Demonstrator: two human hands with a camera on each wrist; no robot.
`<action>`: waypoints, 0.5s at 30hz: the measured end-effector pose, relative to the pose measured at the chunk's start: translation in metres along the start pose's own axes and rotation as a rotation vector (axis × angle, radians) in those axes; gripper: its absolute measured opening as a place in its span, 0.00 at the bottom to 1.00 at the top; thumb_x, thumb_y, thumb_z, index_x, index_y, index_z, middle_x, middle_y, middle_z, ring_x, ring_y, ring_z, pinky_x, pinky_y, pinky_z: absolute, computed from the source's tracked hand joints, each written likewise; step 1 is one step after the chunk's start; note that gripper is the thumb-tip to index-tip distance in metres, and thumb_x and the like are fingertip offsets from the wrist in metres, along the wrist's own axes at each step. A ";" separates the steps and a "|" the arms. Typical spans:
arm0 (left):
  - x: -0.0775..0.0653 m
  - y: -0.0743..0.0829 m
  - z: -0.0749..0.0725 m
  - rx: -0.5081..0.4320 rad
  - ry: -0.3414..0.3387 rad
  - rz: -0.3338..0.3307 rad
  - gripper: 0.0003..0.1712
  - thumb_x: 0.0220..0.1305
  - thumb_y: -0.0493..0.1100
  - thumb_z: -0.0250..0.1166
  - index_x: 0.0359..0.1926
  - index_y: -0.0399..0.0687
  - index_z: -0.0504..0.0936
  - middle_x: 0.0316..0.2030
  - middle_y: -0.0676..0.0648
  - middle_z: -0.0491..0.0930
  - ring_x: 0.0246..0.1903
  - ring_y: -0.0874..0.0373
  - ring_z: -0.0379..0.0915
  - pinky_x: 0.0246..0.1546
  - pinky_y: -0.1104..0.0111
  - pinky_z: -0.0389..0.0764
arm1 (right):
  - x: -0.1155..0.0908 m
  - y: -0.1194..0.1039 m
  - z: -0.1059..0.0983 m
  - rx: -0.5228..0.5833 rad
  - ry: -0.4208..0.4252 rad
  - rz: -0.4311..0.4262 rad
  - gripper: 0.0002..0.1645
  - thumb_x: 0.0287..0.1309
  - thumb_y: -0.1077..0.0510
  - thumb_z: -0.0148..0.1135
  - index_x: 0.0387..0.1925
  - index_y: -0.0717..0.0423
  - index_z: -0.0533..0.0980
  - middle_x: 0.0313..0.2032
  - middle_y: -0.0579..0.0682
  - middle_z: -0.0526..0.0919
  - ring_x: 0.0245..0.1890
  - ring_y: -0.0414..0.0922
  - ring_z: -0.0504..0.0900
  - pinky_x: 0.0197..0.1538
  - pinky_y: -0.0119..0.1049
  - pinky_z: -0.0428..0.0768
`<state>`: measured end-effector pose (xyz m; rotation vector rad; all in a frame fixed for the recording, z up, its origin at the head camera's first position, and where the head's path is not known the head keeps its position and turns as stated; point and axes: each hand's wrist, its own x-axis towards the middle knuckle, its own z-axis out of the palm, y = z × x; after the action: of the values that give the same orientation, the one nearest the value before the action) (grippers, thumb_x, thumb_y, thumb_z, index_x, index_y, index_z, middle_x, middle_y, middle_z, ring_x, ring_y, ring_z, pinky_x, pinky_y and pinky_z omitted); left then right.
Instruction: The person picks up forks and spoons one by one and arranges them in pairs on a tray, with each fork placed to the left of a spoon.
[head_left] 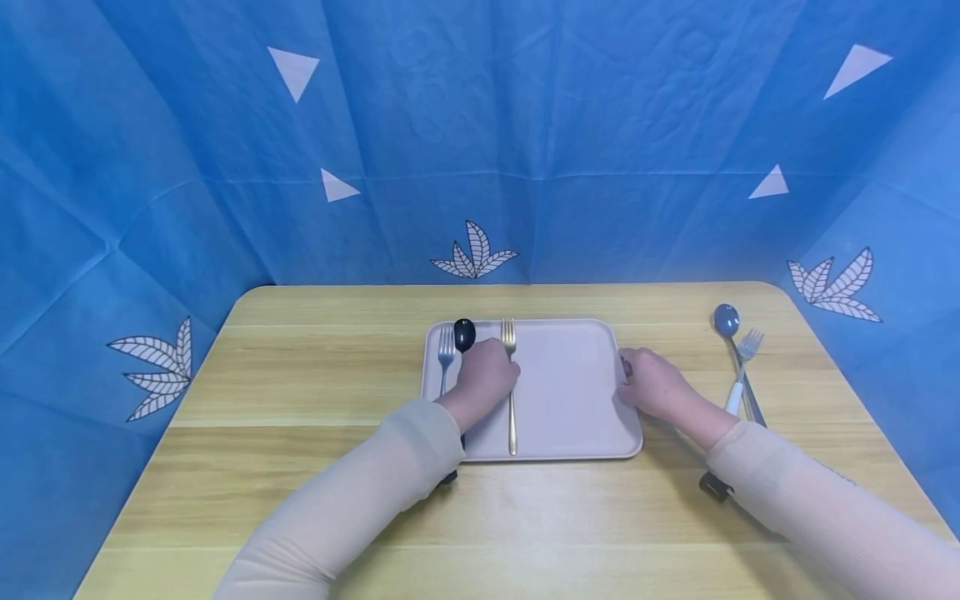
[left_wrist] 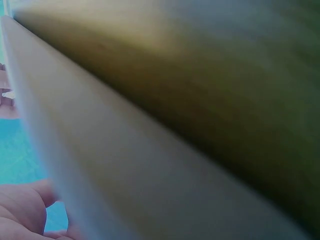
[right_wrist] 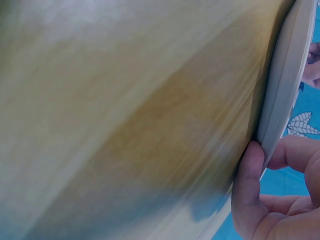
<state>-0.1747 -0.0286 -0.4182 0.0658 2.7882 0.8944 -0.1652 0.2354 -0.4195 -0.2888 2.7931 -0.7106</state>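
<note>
Silver fork (head_left: 446,343): lying along the left side of the tray (head_left: 570,392), tines toward the far rim. Probably rigid, light and smooth; best lifted by the neck, fingers kept off the tines.

Black spoon (head_left: 464,334): on the tray, just right of the silver fork, bowl by the far rim, much of the handle hidden by the left hand (head_left: 486,372). Glossy, so perhaps slick; likely to slide on a tipped tray.

Left hand: above the left half of the tray, fingers bent down beside the gold fork (head_left: 509,333). Cannot tell whether pinching anything, with fingertips mostly hidden.

Gold fork: on the tray, partly under the left hand, running from far rim toward near rim. Slim, likely stiff; easiest to pinch around mid-handle.

Tray: in the middle of the table (head_left: 300,500), shallow, with rounded corners and a raised rim. Probably light, stiff and not very fragile, smooth on top; best held at both short sides and kept level under loose cutlery.

Right hand (head_left: 651,382): at the right rim of the tray, gripping it between thumb and fingers; a sound hold for one side, perhaps twisting if used alone.

Dark spoon (head_left: 726,319): right of the tray, well apart, bowl pointing away. Probably firm and slippery.

White fork (head_left: 749,343): also right of the tray, crossing the dark spoon; best taken by the thicker pale handle.
</note>
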 end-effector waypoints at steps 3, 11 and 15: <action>0.000 0.000 0.000 0.008 0.003 0.002 0.24 0.65 0.36 0.59 0.13 0.49 0.63 0.12 0.54 0.58 0.13 0.60 0.59 0.19 0.68 0.64 | 0.000 0.000 0.000 -0.002 0.001 0.000 0.09 0.45 0.68 0.61 0.27 0.58 0.69 0.21 0.49 0.67 0.22 0.45 0.68 0.26 0.38 0.69; 0.001 0.000 0.001 0.006 0.010 0.005 0.25 0.66 0.37 0.59 0.13 0.49 0.63 0.11 0.54 0.58 0.13 0.60 0.60 0.19 0.68 0.64 | 0.000 0.000 0.000 -0.001 -0.001 0.010 0.09 0.46 0.68 0.61 0.28 0.59 0.69 0.22 0.49 0.67 0.22 0.46 0.68 0.26 0.38 0.69; 0.001 -0.001 0.001 -0.011 0.007 0.002 0.24 0.66 0.37 0.59 0.13 0.49 0.63 0.11 0.54 0.59 0.13 0.60 0.60 0.19 0.68 0.65 | 0.001 0.000 0.000 0.004 -0.005 0.016 0.09 0.46 0.68 0.61 0.29 0.59 0.70 0.22 0.50 0.69 0.23 0.46 0.69 0.26 0.38 0.70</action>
<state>-0.1754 -0.0287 -0.4198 0.0637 2.7898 0.9120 -0.1657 0.2352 -0.4197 -0.2662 2.7859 -0.7105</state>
